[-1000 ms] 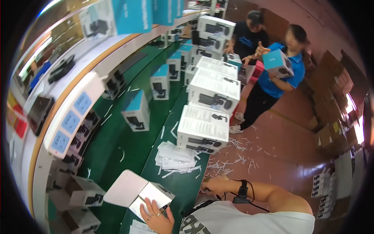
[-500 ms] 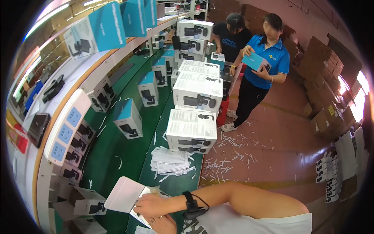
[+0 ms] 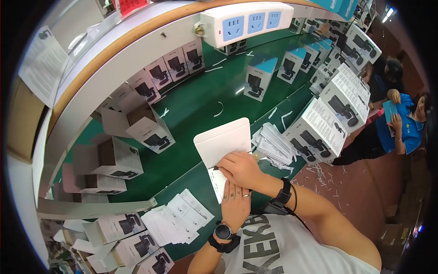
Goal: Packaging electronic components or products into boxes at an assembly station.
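Observation:
A small white carton [image 3: 223, 141] with its lid flap raised lies on the green work surface [image 3: 200, 100] right in front of me. My right hand [image 3: 242, 168] lies over the carton's near end, fingers curled on it. My left hand [image 3: 235, 201] presses flat on the carton's front panel just below, fingers pointing up under the right hand. Both wrists wear dark watches. A stack of white leaflets [image 3: 273, 145] sits just right of the carton, and more printed sheets [image 3: 175, 221] lie to the lower left.
Open white product boxes [image 3: 143, 125] stand at the left, closed ones [image 3: 258, 77] farther back. Large stacked cartons [image 3: 319, 130] rise at the right. A white power strip [image 3: 246, 20] hangs on the shelf edge. Two people [image 3: 401, 121] stand at the right over a floor strewn with paper strips.
The view has swung down and left onto the bench. My right hand has come in from the right onto the carton, and both hands now rest on it.

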`<state>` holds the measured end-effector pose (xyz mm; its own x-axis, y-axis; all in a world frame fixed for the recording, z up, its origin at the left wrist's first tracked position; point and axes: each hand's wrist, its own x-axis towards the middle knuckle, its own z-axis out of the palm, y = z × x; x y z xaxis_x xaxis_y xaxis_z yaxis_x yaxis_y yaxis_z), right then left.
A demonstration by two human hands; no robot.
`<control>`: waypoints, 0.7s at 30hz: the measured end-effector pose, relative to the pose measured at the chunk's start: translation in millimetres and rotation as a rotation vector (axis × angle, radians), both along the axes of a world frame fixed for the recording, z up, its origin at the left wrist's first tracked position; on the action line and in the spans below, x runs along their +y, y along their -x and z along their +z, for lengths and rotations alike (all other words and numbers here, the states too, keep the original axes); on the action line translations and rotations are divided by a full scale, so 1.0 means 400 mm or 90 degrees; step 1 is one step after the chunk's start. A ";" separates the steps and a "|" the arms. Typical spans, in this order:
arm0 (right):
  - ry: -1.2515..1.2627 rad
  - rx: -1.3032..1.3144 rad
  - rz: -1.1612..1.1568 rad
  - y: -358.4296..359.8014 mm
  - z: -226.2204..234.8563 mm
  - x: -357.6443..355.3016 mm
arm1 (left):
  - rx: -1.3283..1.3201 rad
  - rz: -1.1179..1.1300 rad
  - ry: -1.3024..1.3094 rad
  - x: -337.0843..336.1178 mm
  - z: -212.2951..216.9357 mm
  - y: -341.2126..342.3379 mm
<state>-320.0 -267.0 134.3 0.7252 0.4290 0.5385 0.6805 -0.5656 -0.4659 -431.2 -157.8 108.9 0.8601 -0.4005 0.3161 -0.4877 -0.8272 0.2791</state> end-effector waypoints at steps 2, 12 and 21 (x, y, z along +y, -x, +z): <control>0.019 -0.012 -0.002 -0.003 0.005 -0.002 | 0.000 -0.001 -0.004 -0.003 0.001 -0.006; -0.015 0.073 0.090 0.010 0.017 0.024 | 0.033 -0.016 -0.030 -0.024 -0.028 -0.003; -0.080 0.113 -0.006 0.029 0.033 -0.024 | -0.144 -0.057 -0.022 -0.018 0.049 -0.024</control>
<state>-331.6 -276.7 147.6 0.8168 0.3598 0.4509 0.5768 -0.5009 -0.6453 -421.8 -165.1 128.6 0.7296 -0.4861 0.4811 -0.6063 -0.7851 0.1262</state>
